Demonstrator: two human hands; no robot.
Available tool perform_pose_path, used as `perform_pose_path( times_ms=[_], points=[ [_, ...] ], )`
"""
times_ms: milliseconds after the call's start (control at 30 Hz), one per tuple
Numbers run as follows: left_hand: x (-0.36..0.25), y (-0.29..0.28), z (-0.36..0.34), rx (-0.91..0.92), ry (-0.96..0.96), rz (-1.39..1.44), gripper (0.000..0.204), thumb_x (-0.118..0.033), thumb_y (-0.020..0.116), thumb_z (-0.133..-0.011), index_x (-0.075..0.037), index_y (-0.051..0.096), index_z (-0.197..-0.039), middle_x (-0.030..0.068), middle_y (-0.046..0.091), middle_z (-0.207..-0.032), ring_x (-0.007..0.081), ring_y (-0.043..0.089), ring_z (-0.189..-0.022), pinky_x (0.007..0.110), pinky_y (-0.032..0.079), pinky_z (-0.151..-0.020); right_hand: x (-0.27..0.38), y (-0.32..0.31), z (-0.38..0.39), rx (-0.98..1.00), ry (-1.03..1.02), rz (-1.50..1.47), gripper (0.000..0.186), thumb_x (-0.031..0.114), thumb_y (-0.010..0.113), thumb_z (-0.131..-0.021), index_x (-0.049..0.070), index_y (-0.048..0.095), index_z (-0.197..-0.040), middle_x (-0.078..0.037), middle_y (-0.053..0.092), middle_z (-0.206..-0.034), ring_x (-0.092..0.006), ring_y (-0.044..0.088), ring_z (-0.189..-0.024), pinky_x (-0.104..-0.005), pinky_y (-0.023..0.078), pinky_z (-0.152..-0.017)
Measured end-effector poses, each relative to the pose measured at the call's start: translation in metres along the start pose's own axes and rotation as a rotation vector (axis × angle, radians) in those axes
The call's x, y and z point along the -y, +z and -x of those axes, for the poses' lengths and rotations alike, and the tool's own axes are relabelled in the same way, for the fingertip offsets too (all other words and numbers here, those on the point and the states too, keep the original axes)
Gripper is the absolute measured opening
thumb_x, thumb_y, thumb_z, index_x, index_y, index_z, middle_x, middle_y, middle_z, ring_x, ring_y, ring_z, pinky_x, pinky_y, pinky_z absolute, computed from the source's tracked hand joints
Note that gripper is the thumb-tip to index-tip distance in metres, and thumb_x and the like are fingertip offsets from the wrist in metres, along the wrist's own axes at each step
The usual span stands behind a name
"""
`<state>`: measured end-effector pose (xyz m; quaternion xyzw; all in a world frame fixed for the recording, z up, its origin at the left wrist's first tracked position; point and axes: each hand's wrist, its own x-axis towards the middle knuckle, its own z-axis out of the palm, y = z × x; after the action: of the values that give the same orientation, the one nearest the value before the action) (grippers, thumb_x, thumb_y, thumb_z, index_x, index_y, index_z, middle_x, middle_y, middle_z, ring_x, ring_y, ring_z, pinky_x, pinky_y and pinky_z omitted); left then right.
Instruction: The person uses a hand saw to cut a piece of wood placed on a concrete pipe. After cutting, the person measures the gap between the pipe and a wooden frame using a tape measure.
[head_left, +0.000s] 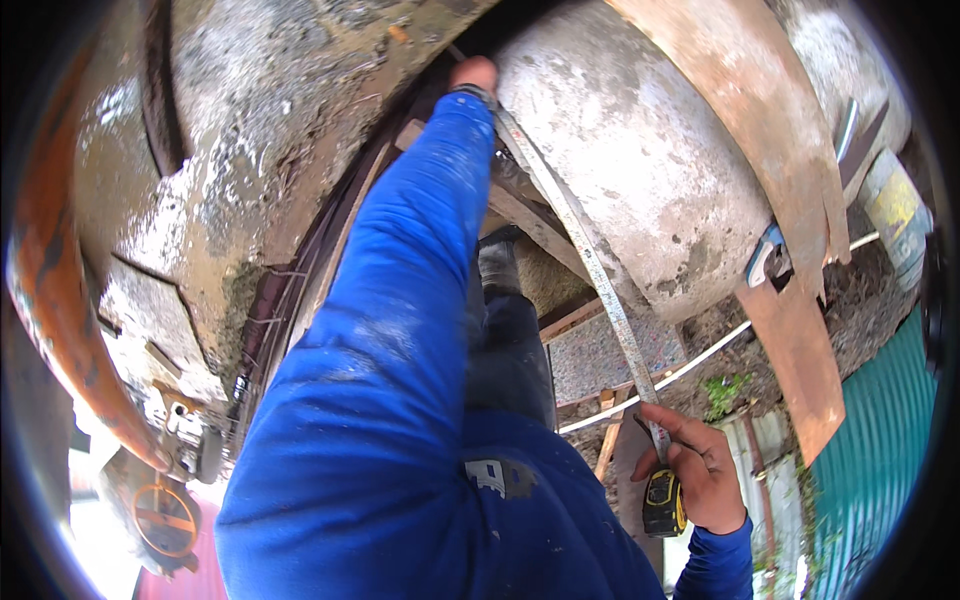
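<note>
A tape measure with a black and yellow case [664,503] is in my right hand [706,470] at the lower right. The thumb and fingers of that hand close around the case and the start of the blade. From there a pale, speckled tape blade [590,255] runs up and to the left, along the edge of a whitish concrete surface [625,150]. My left arm, in a blue sleeve, stretches far forward to the blade's upper end. There my left hand [474,72] reaches into a dark gap; its fingers are hidden.
Wet grey concrete [250,120] lies left of the gap, with wooden pieces [535,225] below it. At right are brown boards [795,350], a blue-and-white handle [765,255], a white hose [705,355] and green corrugated sheeting [880,420]. An orange curved bar [60,300] stands far left.
</note>
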<state>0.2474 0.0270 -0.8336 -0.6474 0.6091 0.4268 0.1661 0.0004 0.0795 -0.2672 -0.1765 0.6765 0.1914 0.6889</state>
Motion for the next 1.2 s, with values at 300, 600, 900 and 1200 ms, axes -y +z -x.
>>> perform_pose_path(
  times_ms=[300,600,900,1200],
  points=[
    [-0.090,-0.051,0.092,-0.620,-0.617,1.142,0.046,-0.026,0.063,-0.093,0.001,0.064,-0.131,0.0282,0.052,-0.145,0.0448,0.055,-0.131,0.048,0.044,-0.113,-0.010,0.003,-0.002,-0.061,-0.040,0.118,0.056,0.005,0.041,-0.092,-0.005,0.057,-0.145,-0.014,0.072,-0.081,-0.0159,0.067,-0.078,-0.0289,0.049,-0.084],
    [-0.067,-0.003,0.270,-0.783,0.094,1.065,0.034,-0.013,0.066,-0.088,-0.005,0.066,-0.121,0.0255,0.057,-0.136,0.0436,0.055,-0.128,0.045,0.045,-0.112,-0.029,0.007,0.000,-0.055,-0.122,0.158,0.055,0.006,0.041,-0.093,-0.004,0.057,-0.145,-0.015,0.071,-0.079,-0.0203,0.069,-0.080,-0.0317,0.048,-0.090],
    [-0.016,0.066,0.333,-0.507,0.125,0.949,0.026,-0.004,0.066,-0.088,-0.005,0.064,-0.114,0.0175,0.063,-0.119,0.0331,0.067,-0.097,0.041,0.055,-0.090,-0.033,0.017,0.016,-0.068,-0.185,0.160,0.054,0.009,0.042,-0.094,-0.005,0.058,-0.143,-0.015,0.072,-0.081,-0.0175,0.067,-0.075,-0.0293,0.050,-0.078],
    [-0.068,-0.012,0.307,-0.518,0.200,0.957,0.044,-0.008,0.069,-0.087,-0.006,0.061,-0.130,0.0197,0.059,-0.126,0.0388,0.063,-0.113,0.045,0.053,-0.098,-0.014,0.029,0.035,-0.052,-0.226,0.167,0.054,0.007,0.042,-0.091,-0.007,0.059,-0.141,-0.017,0.072,-0.088,-0.0216,0.070,-0.079,-0.0316,0.051,-0.083]
  ],
)
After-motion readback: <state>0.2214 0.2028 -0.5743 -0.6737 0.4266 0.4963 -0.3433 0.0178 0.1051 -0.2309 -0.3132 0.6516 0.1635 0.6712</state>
